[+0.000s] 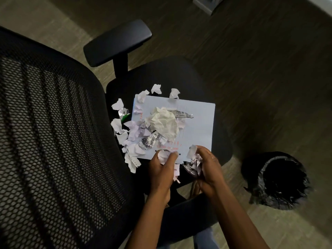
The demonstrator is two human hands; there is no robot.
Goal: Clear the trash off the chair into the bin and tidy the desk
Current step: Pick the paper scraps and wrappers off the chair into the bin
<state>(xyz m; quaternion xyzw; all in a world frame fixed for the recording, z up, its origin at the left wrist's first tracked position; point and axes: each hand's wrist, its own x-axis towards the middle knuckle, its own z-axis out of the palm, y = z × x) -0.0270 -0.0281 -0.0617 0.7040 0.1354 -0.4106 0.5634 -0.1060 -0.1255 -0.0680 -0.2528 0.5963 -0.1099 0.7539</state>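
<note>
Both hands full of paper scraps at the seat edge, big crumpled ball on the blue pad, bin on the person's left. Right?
Not the bin. The head view shows the bin on the person's right, on the floor beside the chair. The rest holds: left hand and right hand hold scraps, and the crumpled ball sits on the blue pad.

The black chair seat point(179, 78) bears a pale blue folder point(197, 123) and crumpled paper scraps point(118, 125).

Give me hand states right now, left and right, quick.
Left hand: closed on paper scraps at the near edge of the blue folder.
Right hand: closed around a bunch of paper and foil scraps.
</note>
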